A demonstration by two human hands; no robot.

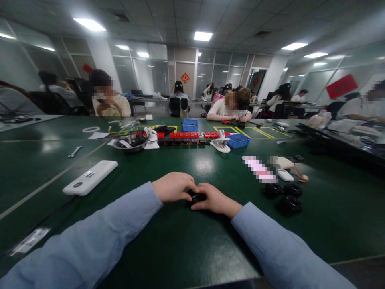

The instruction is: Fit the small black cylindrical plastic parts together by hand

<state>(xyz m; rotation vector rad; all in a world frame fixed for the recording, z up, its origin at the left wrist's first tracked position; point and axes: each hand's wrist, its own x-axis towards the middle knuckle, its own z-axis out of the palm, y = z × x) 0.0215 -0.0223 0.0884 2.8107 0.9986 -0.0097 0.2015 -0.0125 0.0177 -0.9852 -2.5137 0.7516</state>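
Both hands meet over a small round black tyre (197, 197) on the green table, and their fingers cover much of it. My left hand (174, 187) is closed on its left and far side, thumb and fingers curled around it. From the right, my right hand (215, 199) grips the same tyre, its thumb on the near side. To the right, three similar chunky black tyres (290, 205) lie close together on the tabletop.
A white power bank-like box (90, 178) and a wrench (75, 151) lie left. Farther back are a metal bowl (132, 149) of dark parts, white clamps (221, 143), red strips (184, 135) and blue bins (238, 140). A white case (285, 176) lies right. People sit across the table.
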